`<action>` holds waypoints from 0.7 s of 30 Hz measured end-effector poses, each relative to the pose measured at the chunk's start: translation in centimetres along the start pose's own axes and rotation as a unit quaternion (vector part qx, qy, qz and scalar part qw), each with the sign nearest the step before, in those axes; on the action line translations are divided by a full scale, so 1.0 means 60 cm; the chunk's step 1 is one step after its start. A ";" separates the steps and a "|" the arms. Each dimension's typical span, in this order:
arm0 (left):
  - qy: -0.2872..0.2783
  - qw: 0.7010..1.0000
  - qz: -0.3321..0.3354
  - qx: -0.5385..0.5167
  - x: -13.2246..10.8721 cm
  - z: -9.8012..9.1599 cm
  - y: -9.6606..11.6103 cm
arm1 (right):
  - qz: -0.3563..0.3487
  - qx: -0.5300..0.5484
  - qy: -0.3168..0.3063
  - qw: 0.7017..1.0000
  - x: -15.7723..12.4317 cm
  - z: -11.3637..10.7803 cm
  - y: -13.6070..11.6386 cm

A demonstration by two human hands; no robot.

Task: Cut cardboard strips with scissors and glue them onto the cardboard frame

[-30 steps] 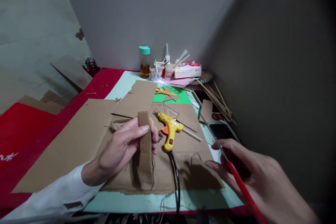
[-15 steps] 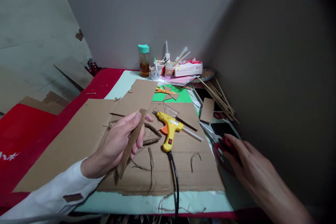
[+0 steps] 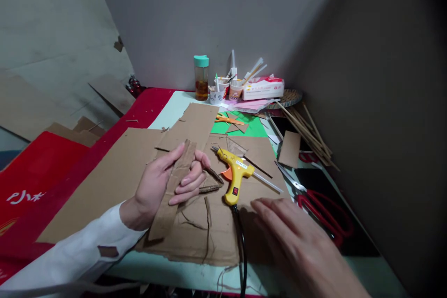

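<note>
- Presently, your left hand (image 3: 153, 184) grasps one cardboard strip (image 3: 171, 189), thumb on one side and fingers curled around the other.
- Its long axis runs aslant: the lower end lies near your left wrist, and the upper end points forward and slightly right, past your thumb tip.
- Your right hand (image 3: 296, 237) is empty, its fingers stretched close together; you cannot tell whether it touches the cardboard sheet (image 3: 223, 240).
- Between your hands lies one yellow glue gun (image 3: 238, 172), nozzle forward and left; its white label is too small to read.
- Well left of your left hand, red packaging (image 3: 52, 172) bears two white characters, seemingly 小米.
- Just right of your right hand are red-handled scissors (image 3: 302, 188); beyond your left hand, orange scissors (image 3: 228, 120).
- Farther ahead of both hands stand one bottle (image 3: 201, 77), three cups (image 3: 236, 91) and one tissue pack (image 3: 263, 90), its print unreadable.
</note>
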State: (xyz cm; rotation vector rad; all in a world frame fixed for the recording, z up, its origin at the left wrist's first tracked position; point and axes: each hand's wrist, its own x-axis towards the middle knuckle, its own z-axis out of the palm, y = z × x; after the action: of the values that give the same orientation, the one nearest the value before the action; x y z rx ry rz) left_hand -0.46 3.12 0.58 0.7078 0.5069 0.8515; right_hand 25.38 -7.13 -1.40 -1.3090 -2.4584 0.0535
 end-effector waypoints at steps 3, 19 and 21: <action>-0.003 1.000 0.013 0.004 0.001 0.000 0.001 | -0.027 0.048 -0.032 0.998 0.019 0.005 -0.029; 0.056 0.984 0.051 0.161 -0.006 0.005 -0.016 | 0.123 0.437 0.082 0.887 0.236 -0.018 -0.041; 0.053 0.978 0.059 0.195 -0.007 0.005 -0.011 | 0.135 0.451 0.136 0.872 0.241 -0.017 -0.037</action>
State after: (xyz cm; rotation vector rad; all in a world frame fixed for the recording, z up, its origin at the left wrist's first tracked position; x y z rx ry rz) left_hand -0.15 2.38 0.35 1.0645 0.7454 0.9136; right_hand 16.57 3.14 4.19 -1.0823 -1.6168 0.9006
